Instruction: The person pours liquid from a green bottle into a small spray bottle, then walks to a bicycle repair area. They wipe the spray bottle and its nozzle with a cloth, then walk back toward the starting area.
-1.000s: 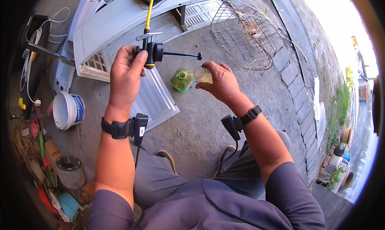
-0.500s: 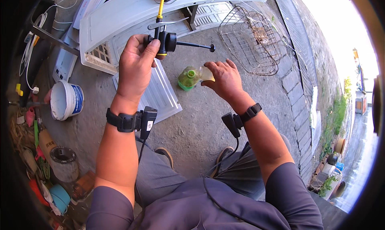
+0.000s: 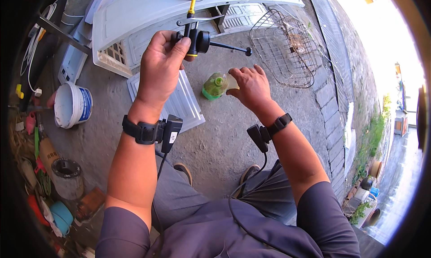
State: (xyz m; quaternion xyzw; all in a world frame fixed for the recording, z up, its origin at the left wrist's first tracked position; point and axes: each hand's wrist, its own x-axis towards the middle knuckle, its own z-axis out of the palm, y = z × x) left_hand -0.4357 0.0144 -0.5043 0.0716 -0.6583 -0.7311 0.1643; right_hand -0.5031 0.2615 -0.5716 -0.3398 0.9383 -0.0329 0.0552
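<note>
Black tool (image 3: 197, 40) clutched in left hand (image 3: 159, 69); right hand (image 3: 251, 85) grips half-hidden green bottle (image 3: 214, 86).

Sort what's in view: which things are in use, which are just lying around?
In use: left hand gripping black pump part with yellow rod; right hand holding green bottle.

Lying about: white bucket, wire basket, white louvred panel, white casing.
</note>
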